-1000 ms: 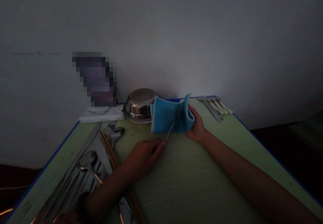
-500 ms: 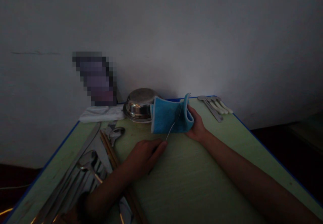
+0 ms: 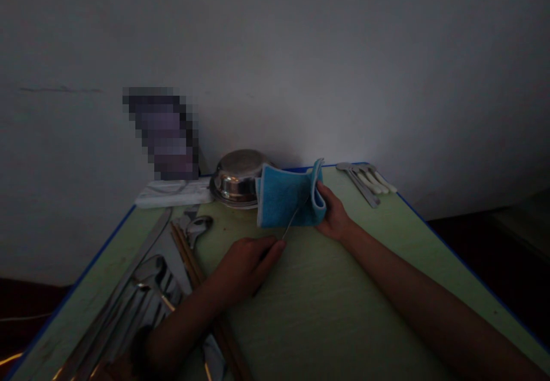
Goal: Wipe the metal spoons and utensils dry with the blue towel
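My left hand (image 3: 249,266) is closed around the handle of a thin metal spoon (image 3: 290,225). Its neck slants up to the right across the front of a folded blue cloth (image 3: 281,197). The far end lies against the cloth and looks dim, so the bowl is hard to make out. My right hand (image 3: 334,212) grips the cloth by its right side, where the edge curls over; the fingers behind it are hidden. Both hands are above the green table (image 3: 344,312), the cloth upright in front of an overturned metal bowl (image 3: 236,177).
Chopsticks (image 3: 189,260), a ladle (image 3: 150,278), a small spoon (image 3: 200,227) and several long utensils lie at left. Several spoons, some white-handled (image 3: 372,180), lie at back right. A white packet (image 3: 172,193) and a blurred-out upright object (image 3: 165,134) stand near the wall.
The curled right edge of the cloth has drawn slightly inward to the left with my right fingers, closing more over the spoon's far end. My left hand has barely moved.
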`<act>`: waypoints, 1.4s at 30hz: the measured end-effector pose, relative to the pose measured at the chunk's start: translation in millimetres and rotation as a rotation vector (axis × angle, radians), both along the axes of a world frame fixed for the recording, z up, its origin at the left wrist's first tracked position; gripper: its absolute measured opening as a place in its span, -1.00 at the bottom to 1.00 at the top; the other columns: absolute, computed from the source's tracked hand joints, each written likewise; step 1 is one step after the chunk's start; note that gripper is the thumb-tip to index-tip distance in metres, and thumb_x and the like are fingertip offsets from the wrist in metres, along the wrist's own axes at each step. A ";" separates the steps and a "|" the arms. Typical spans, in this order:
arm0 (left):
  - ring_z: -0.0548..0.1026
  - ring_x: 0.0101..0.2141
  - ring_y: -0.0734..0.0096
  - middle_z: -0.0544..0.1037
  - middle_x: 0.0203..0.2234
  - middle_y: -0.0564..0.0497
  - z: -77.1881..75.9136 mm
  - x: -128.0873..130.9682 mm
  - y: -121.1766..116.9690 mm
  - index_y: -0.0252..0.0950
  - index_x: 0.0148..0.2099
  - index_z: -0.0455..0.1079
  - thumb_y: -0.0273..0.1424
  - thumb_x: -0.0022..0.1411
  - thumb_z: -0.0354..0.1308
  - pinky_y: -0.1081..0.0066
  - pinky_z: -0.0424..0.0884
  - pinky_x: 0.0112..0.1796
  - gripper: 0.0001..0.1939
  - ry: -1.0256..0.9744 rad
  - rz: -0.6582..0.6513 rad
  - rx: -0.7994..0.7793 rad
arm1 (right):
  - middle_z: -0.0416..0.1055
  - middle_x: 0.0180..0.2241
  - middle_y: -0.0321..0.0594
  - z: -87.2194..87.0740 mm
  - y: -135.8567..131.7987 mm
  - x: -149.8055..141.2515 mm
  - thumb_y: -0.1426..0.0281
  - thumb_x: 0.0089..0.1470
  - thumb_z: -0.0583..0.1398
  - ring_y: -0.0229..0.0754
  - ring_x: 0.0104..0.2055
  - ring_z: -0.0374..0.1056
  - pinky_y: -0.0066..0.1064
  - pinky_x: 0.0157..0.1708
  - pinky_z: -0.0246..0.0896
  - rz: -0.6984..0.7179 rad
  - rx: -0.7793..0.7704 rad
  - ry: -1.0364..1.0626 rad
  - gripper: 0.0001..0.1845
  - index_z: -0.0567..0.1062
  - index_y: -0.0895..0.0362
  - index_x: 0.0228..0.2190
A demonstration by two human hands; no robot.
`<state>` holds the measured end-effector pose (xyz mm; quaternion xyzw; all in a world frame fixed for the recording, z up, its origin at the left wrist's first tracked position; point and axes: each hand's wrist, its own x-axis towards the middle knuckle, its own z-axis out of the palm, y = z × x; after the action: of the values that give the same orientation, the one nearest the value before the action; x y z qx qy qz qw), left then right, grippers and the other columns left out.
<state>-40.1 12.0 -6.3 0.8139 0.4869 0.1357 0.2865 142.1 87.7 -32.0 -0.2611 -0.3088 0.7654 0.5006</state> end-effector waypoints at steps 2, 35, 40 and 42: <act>0.32 -0.59 0.48 0.34 -0.66 0.10 -0.2 0.1 0.1 -0.29 -0.50 0.23 -0.24 0.27 -0.23 0.52 0.18 -0.53 -0.61 -0.001 -0.001 0.004 | 0.48 -0.53 -0.35 -0.7 0.3 0.2 0.18 -0.19 0.20 -0.17 -0.27 0.40 -0.35 -0.30 0.32 0.007 -0.001 -0.005 -0.80 0.47 0.06 -0.56; 0.38 -0.57 0.47 0.40 -0.64 0.08 -4.8 -1.2 0.5 -0.29 -0.48 0.29 -0.22 0.28 -0.22 0.53 0.19 -0.51 -0.59 0.041 -0.007 0.044 | 0.45 -0.58 -0.41 3.4 -2.1 -0.8 0.20 -0.17 0.21 -0.26 -0.44 0.37 -0.42 -0.34 0.29 -0.034 0.033 -0.015 -0.81 0.47 0.06 -0.52; 0.39 -0.56 0.46 0.42 -0.63 0.07 -4.1 -0.9 0.5 -0.30 -0.46 0.32 -0.24 0.28 -0.21 0.52 0.19 -0.51 -0.60 0.049 -0.006 0.037 | 0.43 -0.61 -0.42 0.9 -0.8 -0.3 0.23 -0.22 0.26 -0.34 -0.56 0.32 -0.49 -0.44 0.27 -0.037 0.014 -0.031 -0.80 0.47 0.10 -0.54; 0.38 -0.57 0.47 0.41 -0.64 0.07 -3.7 -0.8 0.5 -0.30 -0.46 0.32 -0.25 0.28 -0.21 0.52 0.19 -0.52 -0.60 0.053 -0.007 0.032 | 0.44 -0.60 -0.43 0.2 -0.3 -0.4 0.23 -0.22 0.26 -0.37 -0.58 0.30 -0.52 -0.47 0.25 -0.043 0.005 -0.031 -0.80 0.47 0.10 -0.53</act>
<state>-40.8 12.5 -10.0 0.8233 0.4895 0.1208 0.2608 141.6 87.4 -31.8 -0.2783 -0.3128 0.7497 0.5125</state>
